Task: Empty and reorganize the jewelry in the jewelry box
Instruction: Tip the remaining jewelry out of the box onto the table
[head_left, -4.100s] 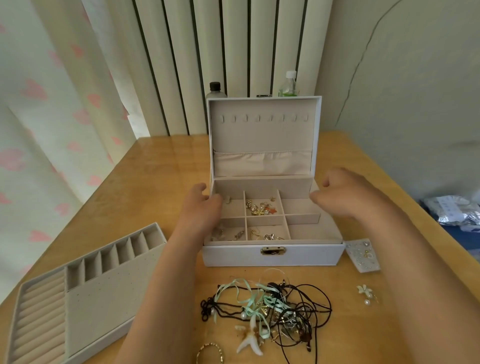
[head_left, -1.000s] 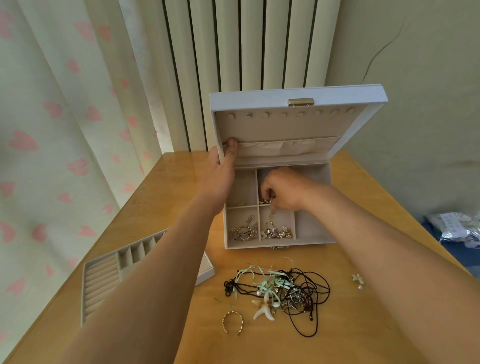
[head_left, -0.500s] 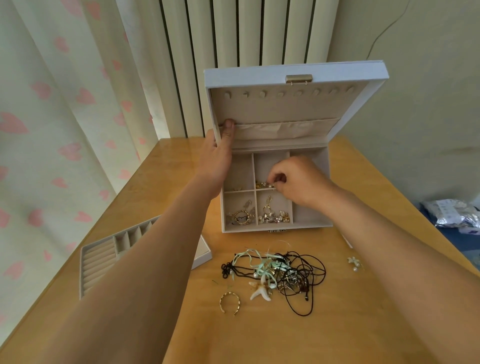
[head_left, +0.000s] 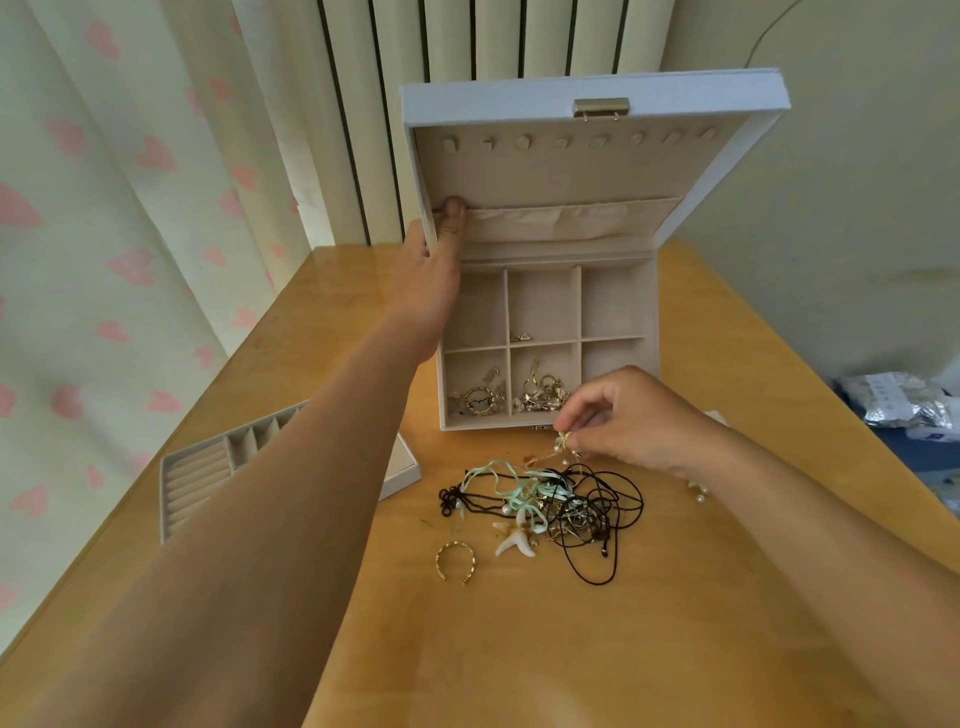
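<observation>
Emptying partly done; jewelry box (head_left: 615, 304) stands open.
Left hand (head_left: 431, 275) grips the lid's side edge, thumb inside. Right hand (head_left: 636, 423) pinches a small gold earring (head_left: 562, 441) between thumb and forefinger, just above the tangled necklace pile (head_left: 550, 504). Compartments beyond those fingertips hold pieces; reorganizing apparently not begun. No legible writing.

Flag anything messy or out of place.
Cords and a mint ribbon lie tangled in one heap on the table before the box; a gold cuff lies loose beside it.
</observation>
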